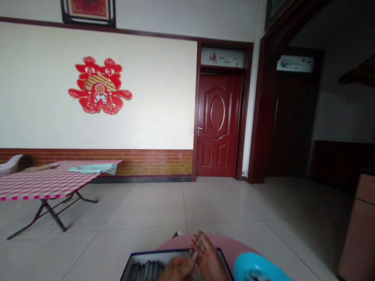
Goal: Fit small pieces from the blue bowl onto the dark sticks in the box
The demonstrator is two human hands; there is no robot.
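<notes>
Low in the head view, my left hand (179, 268) is closed, its fingertips pinching the lower part of a thin whitish strip (195, 255). My right hand (210, 258) holds the strip's upper end between thumb and fingers, palm turned partly toward me. What the strip is exactly I cannot make out. Both hands are above a shallow box (164, 252) with a dark blue rim. Several dark grey sticks (148, 270) lie side by side in its left part, and my hands hide much of the rest.
A pink round tabletop (234, 244) supports the box. Right of it stands a bright blue plastic container (254, 263), its contents cut off by the frame. Farther left is a folding table (43, 183) with a checked cover and a pale green cloth (93, 168). A red door (218, 125) is shut behind.
</notes>
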